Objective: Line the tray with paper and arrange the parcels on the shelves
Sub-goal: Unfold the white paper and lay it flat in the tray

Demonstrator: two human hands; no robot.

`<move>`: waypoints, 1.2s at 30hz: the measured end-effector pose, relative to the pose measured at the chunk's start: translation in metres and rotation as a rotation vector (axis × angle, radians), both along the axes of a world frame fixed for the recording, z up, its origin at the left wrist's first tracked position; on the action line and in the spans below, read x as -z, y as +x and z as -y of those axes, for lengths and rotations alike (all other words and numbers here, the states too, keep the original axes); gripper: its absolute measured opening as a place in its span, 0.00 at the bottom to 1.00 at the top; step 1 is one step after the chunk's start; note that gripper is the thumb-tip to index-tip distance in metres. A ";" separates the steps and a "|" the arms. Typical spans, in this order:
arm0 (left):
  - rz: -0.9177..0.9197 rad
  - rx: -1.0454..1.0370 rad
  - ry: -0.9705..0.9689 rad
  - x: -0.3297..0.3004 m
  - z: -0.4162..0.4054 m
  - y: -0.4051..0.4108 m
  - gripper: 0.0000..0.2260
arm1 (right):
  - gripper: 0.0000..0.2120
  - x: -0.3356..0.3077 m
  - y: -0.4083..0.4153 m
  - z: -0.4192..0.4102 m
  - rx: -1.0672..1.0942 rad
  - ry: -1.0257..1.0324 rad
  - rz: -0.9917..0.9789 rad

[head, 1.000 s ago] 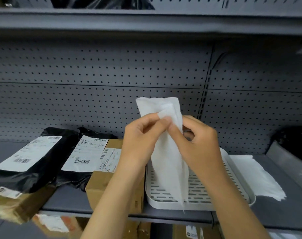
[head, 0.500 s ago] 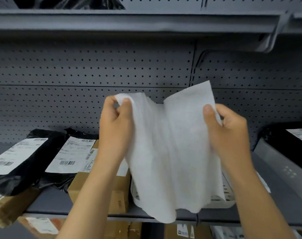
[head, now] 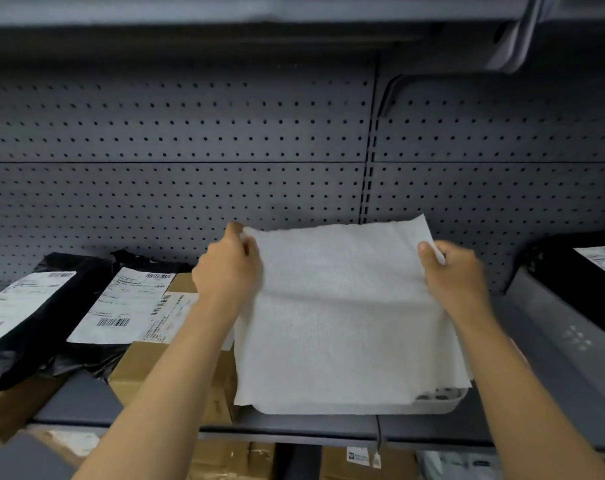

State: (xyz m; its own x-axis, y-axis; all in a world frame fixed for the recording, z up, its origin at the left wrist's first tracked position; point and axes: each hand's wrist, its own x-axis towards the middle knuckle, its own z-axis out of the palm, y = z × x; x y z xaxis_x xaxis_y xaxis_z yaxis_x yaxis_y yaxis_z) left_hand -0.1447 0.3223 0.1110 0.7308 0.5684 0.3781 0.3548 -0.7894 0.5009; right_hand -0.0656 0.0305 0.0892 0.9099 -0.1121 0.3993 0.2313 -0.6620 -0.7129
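A white sheet of paper (head: 339, 317) is spread flat over the white slotted tray (head: 443, 405) on the grey shelf. Only the tray's front right rim and a few slots show from under it. My left hand (head: 228, 271) pinches the sheet's far left corner. My right hand (head: 457, 275) pinches the far right corner. The paper's near edge hangs to the tray's front rim. Left of the tray stands a brown cardboard parcel (head: 145, 368), and two black bagged parcels with white labels (head: 128, 306) (head: 20, 313) lie beside it.
A perforated grey back panel (head: 190, 168) closes the shelf behind. Another black parcel (head: 585, 268) sits at the far right behind a grey divider (head: 567, 344). An upper shelf (head: 259, 12) overhangs. More cardboard boxes (head: 232, 459) stand on the shelf below.
The folded paper was opened out between both hands, then lowered from upright in the air to lie spread over the tray. My hands moved apart to its far corners.
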 end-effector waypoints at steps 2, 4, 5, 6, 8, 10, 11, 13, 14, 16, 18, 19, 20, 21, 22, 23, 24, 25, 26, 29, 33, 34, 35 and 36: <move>-0.106 0.000 0.060 0.017 0.000 0.010 0.11 | 0.19 0.020 0.011 0.001 0.010 -0.056 -0.075; -0.219 0.008 0.118 0.027 -0.001 0.018 0.12 | 0.19 0.036 0.020 0.001 0.016 -0.098 -0.139; -0.262 0.013 0.151 0.030 0.000 0.021 0.12 | 0.19 0.042 0.022 0.000 0.016 -0.115 -0.162; -0.290 0.018 0.183 0.032 0.001 0.024 0.13 | 0.19 0.046 0.023 -0.001 0.013 -0.135 -0.171; -0.313 0.024 0.239 0.035 0.003 0.029 0.13 | 0.19 0.052 0.025 -0.002 0.002 -0.184 -0.166; -0.310 0.020 0.263 0.039 0.006 0.033 0.13 | 0.20 0.058 0.026 -0.001 0.004 -0.221 -0.162; -0.308 0.017 0.266 0.042 0.008 0.033 0.14 | 0.20 0.059 0.027 -0.001 0.007 -0.230 -0.167; -0.296 0.015 0.250 0.046 0.012 0.033 0.18 | 0.17 0.057 0.025 -0.002 -0.003 -0.253 -0.208; -0.273 0.023 0.237 0.046 0.016 0.033 0.20 | 0.17 0.055 0.023 -0.001 -0.007 -0.282 -0.248; -0.210 0.070 0.248 0.044 0.028 0.030 0.24 | 0.23 0.045 0.014 0.001 0.031 -0.383 -0.316; -0.182 0.116 0.308 0.039 0.046 0.023 0.24 | 0.24 0.035 0.001 0.002 0.096 -0.463 -0.251; -0.217 0.149 0.317 0.038 0.058 0.018 0.23 | 0.23 0.031 -0.006 -0.001 0.100 -0.496 -0.196; -0.285 0.193 0.305 0.040 0.069 0.014 0.23 | 0.21 0.029 -0.013 -0.007 0.063 -0.522 -0.152; -0.380 0.245 0.279 0.045 0.080 0.012 0.24 | 0.20 0.029 -0.019 -0.015 -0.009 -0.529 -0.122; -0.485 0.292 0.241 0.052 0.088 0.011 0.25 | 0.19 0.033 -0.024 -0.026 -0.109 -0.525 -0.088; -0.577 0.325 0.198 0.059 0.094 0.012 0.27 | 0.18 0.040 -0.027 -0.037 -0.221 -0.526 -0.051; -0.644 0.337 0.160 0.067 0.098 0.015 0.28 | 0.18 0.049 -0.029 -0.048 -0.321 -0.542 -0.022; -0.688 0.336 0.134 0.075 0.099 0.018 0.28 | 0.19 0.060 -0.029 -0.057 -0.392 -0.568 -0.018; -0.716 0.332 0.117 0.082 0.099 0.020 0.28 | 0.20 0.071 -0.027 -0.062 -0.441 -0.599 -0.048; -0.739 0.362 0.121 0.100 0.093 0.022 0.28 | 0.26 0.094 -0.020 -0.059 -0.427 -0.711 -0.340; -0.711 0.390 0.130 0.122 0.077 0.020 0.28 | 0.28 0.107 -0.016 -0.047 -0.367 -0.769 -0.486; -0.709 0.389 0.139 0.126 0.074 0.019 0.28 | 0.28 0.107 -0.015 -0.045 -0.351 -0.766 -0.518; -0.705 0.387 0.146 0.129 0.071 0.019 0.29 | 0.27 0.107 -0.015 -0.043 -0.338 -0.767 -0.543; -0.698 0.385 0.147 0.131 0.069 0.018 0.29 | 0.27 0.106 -0.015 -0.043 -0.332 -0.771 -0.556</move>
